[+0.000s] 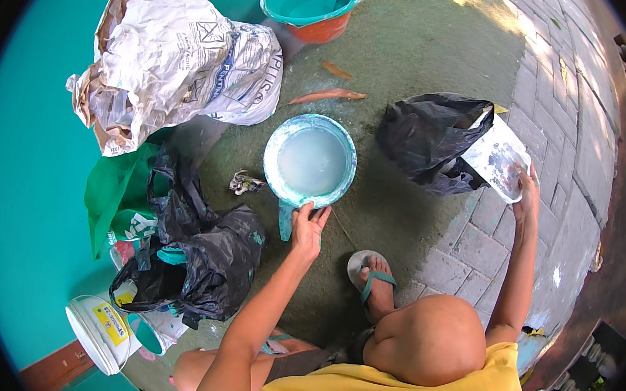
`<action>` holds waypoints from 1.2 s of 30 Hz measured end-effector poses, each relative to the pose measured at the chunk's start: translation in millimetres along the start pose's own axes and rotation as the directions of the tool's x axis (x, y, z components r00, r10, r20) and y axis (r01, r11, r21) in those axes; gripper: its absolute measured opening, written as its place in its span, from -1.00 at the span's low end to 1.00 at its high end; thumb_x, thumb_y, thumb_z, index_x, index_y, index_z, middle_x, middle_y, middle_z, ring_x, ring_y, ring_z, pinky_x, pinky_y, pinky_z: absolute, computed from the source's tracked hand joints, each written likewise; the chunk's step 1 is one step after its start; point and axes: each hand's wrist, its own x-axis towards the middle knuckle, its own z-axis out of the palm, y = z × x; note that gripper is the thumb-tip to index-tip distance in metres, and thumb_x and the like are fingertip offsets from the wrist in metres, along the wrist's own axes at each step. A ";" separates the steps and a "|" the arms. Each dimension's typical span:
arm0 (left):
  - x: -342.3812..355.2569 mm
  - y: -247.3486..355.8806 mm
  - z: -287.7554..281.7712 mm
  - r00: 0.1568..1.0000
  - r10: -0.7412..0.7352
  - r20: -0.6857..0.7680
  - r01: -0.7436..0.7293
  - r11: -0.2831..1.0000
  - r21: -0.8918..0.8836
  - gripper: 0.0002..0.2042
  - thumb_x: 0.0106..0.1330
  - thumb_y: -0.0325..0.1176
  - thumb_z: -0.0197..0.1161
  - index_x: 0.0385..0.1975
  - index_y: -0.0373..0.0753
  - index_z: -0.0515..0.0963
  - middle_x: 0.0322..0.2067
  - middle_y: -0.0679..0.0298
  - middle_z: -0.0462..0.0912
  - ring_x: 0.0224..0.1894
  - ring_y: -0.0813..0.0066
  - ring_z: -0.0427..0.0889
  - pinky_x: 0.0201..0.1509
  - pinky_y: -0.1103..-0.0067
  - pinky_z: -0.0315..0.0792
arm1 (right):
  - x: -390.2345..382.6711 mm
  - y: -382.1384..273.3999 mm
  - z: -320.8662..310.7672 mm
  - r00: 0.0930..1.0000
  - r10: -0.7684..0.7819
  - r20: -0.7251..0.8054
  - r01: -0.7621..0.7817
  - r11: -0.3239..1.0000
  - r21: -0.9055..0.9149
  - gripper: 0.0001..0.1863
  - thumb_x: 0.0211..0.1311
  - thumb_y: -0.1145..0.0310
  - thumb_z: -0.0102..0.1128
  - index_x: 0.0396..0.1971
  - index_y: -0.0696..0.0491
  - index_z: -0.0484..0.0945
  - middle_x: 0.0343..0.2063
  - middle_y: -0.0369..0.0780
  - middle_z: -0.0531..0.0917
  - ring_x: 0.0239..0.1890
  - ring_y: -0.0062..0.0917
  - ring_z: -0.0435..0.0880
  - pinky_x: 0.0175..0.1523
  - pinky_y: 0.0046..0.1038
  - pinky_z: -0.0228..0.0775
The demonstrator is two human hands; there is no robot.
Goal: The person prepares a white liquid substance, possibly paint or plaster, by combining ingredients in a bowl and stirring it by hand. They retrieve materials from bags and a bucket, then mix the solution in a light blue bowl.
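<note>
A round light-blue dipper [273,153] with a stub handle stands on the ground in front of me, holding cloudy whitish liquid. My left hand [308,230] grips its near rim beside the handle, fingertips over the edge. Off to the right, my right hand [527,195] grasps the outer end of a white flat-sided piece with dark smudges [500,157], perhaps a container; its exact kind is unclear. The piece's other end sits in the mouth of a black plastic bag [429,135], which hides it.
A crumpled white paper sack [184,60] and a teal-and-orange bucket [319,27] stand along the teal wall. Nearer left are a black bag [223,262], a green bag [119,187] and a white pail [96,333]. Dry leaves [328,96] lie beyond the dipper; paving bricks [472,230] run along the right.
</note>
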 end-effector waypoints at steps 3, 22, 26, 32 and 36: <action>0.2 0.5 -4.9 0.999 0.042 0.025 -0.041 0.998 -0.041 -0.70 0.29 -0.49 0.03 -0.04 -0.36 0.17 0.06 0.06 0.29 0.18 0.07 0.36 0.27 0.27 0.39 | -4.6 6.0 -15.5 1.000 -0.012 0.010 0.011 0.999 0.051 -0.55 0.24 0.40 0.13 0.14 0.08 0.35 -0.05 -0.19 0.54 -0.09 -0.48 0.58 -0.08 -0.44 0.54; 1.9 1.2 -0.4 0.992 0.069 0.104 -0.071 0.997 0.016 -0.71 0.31 -0.58 -0.02 0.00 -0.30 0.19 0.08 0.08 0.33 0.14 0.15 0.43 0.28 0.29 0.37 | -50.1 -76.1 -84.6 0.987 -0.159 -0.011 0.159 0.978 0.137 -0.59 0.24 0.39 0.14 0.05 0.26 0.42 0.02 -0.13 0.53 0.04 -0.41 0.53 0.12 -0.34 0.44; 5.8 -2.6 -2.0 0.989 -0.010 0.150 -0.002 0.997 0.080 -0.72 0.32 -0.54 0.02 -0.02 -0.34 0.19 0.01 0.08 0.38 0.08 0.17 0.50 0.21 0.34 0.45 | -70.6 -110.0 -46.8 0.990 -0.137 0.023 0.134 0.987 0.090 -0.49 0.22 0.38 0.17 0.14 0.26 0.32 0.07 -0.12 0.46 0.08 -0.38 0.50 0.13 -0.33 0.42; -1.4 -2.6 -12.1 0.983 -0.026 0.182 0.017 0.999 0.052 -0.68 0.31 -0.51 0.04 0.00 -0.34 0.14 -0.02 0.10 0.35 0.10 0.16 0.48 0.21 0.33 0.44 | -84.7 -104.6 49.2 0.977 -0.068 0.203 0.067 0.998 0.010 -0.52 0.20 0.35 0.19 0.09 0.27 0.40 0.03 -0.12 0.52 0.02 -0.44 0.54 0.11 -0.40 0.42; -2.4 2.8 -18.6 0.992 0.043 0.115 -0.049 0.998 0.047 -0.73 0.33 -0.51 -0.01 -0.03 -0.35 0.16 -0.07 0.12 0.32 0.11 0.15 0.46 0.24 0.31 0.40 | -92.3 -68.6 110.1 0.959 0.011 0.282 -0.002 0.999 -0.032 -0.52 0.19 0.36 0.18 0.07 0.26 0.40 -0.01 -0.14 0.54 0.00 -0.47 0.54 0.07 -0.44 0.45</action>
